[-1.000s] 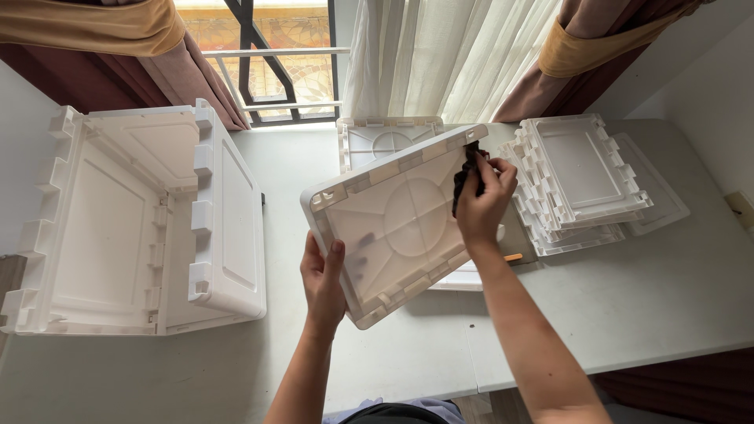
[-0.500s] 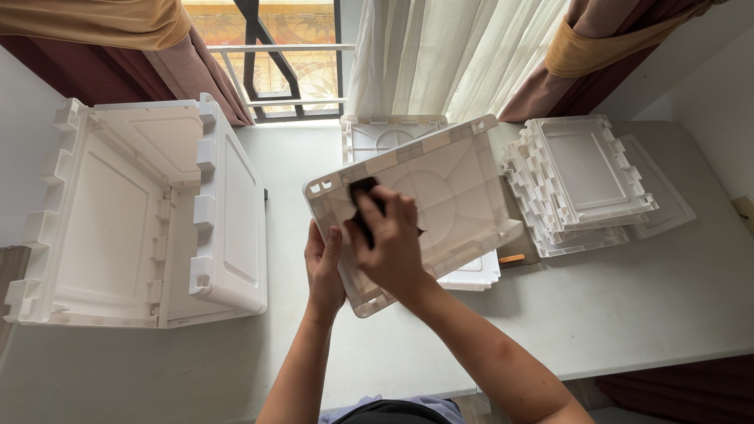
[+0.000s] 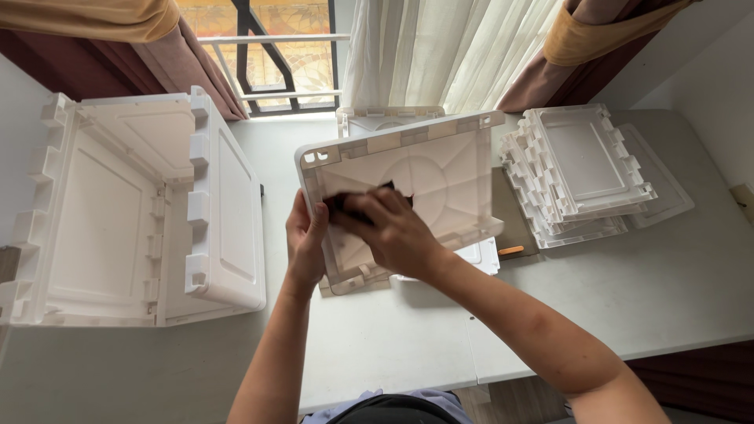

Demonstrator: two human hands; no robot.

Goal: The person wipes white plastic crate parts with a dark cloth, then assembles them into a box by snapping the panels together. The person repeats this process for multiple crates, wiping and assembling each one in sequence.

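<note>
A white plastic panel with ribbed inner face is held tilted above the table. My left hand grips its left edge. My right hand presses a small black object against the panel's inner surface near the left side; what the object is I cannot tell. More white panels lie flat underneath.
A large partly assembled white plastic box stands on the left of the white table. A stack of white panels lies at the right. A small orange item rests beside a brown board. Window and curtains behind.
My right hand with the black object has moved from the panel's upper right corner across to its left side. The panel has tilted slightly flatter.
</note>
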